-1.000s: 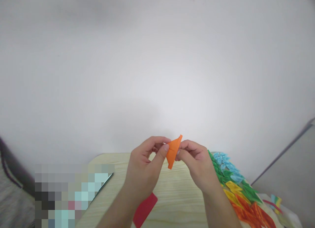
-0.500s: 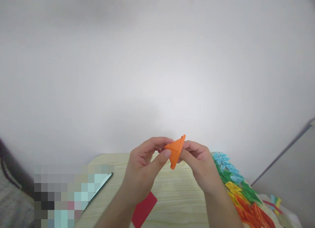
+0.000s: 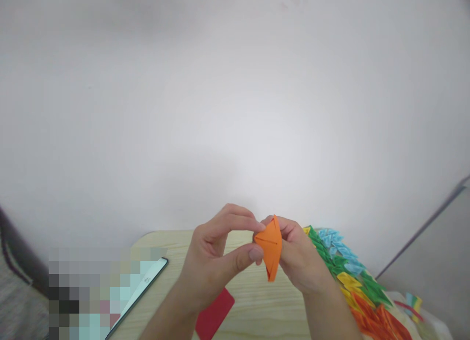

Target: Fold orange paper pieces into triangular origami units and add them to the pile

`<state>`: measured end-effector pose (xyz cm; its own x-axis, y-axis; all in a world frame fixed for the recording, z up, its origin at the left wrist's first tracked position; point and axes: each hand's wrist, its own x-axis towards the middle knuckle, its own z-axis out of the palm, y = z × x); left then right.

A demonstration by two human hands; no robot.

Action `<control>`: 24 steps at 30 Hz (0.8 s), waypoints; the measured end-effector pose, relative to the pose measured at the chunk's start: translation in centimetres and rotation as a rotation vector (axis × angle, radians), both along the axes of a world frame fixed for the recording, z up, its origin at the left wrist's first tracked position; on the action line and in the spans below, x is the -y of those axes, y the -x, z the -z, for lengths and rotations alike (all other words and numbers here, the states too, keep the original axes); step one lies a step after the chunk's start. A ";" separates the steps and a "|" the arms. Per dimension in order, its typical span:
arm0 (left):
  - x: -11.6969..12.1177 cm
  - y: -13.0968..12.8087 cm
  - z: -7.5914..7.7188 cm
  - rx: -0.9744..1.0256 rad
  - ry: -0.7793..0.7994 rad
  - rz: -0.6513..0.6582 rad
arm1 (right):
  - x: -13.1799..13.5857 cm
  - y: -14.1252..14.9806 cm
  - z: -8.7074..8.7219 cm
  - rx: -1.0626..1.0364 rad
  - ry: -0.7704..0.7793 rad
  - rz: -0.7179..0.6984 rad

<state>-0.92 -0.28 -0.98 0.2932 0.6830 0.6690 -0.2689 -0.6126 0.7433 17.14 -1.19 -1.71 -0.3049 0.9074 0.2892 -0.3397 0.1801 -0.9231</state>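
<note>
A folded piece of orange paper [image 3: 270, 249] is held up above the table between my two hands. My left hand [image 3: 220, 247] pinches its pointed left end, thumb below and index finger above. Behind the paper's right edge, my right hand [image 3: 299, 257] grips it; its fingertips are partly hidden by the paper. A crease runs across the middle of the orange face, and the folded edge bows outward on the right. Under my left wrist a flat red item [image 3: 216, 314] with rounded corners lies on the table, partly covered by my forearm.
The pale wood-grain table [image 3: 264, 306] stands against a white wall [image 3: 235, 110]. Along its right side lie many folded paper pieces [image 3: 340, 261] in blue, green, yellow and orange. A tablet-like screen [image 3: 141, 291], mostly pixelated, sits at left. A whitish bag [image 3: 433, 320] is at lower right.
The orange paper has turned to show more of its creased face and moved slightly right and down. My left finger and thumb have spread around its point.
</note>
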 end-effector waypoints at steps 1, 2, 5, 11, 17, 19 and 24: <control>0.1 0.0 0.0 -0.005 -0.007 -0.013 | 0.0 0.0 0.0 0.010 0.004 0.003; 0.1 0.1 -0.1 -0.010 -0.016 -0.027 | 0.0 0.0 -0.1 0.022 0.007 0.008; 0.3 0.1 -0.2 -0.028 -0.053 -0.051 | 0.0 0.0 -0.1 0.047 0.001 0.039; 0.3 0.1 -0.2 -0.045 -0.121 -0.112 | -0.3 0.2 0.2 0.063 -0.069 0.158; 0.5 0.2 -0.4 -0.066 -0.115 -0.165 | 0.1 0.7 0.2 0.102 -0.301 0.423; 0.6 0.2 -0.4 -0.069 -0.120 -0.175 | 0.5 0.7 0.0 0.137 -0.469 0.563; 0.7 0.2 -0.5 -0.078 -0.087 -0.162 | 1.1 0.8 -0.2 0.195 -0.649 0.677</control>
<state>-1.16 -1.01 -0.52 0.2377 0.6659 0.7071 -0.1051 -0.7061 0.7003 16.33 -2.31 -1.53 0.1294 0.5892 0.7975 0.1733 0.7785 -0.6033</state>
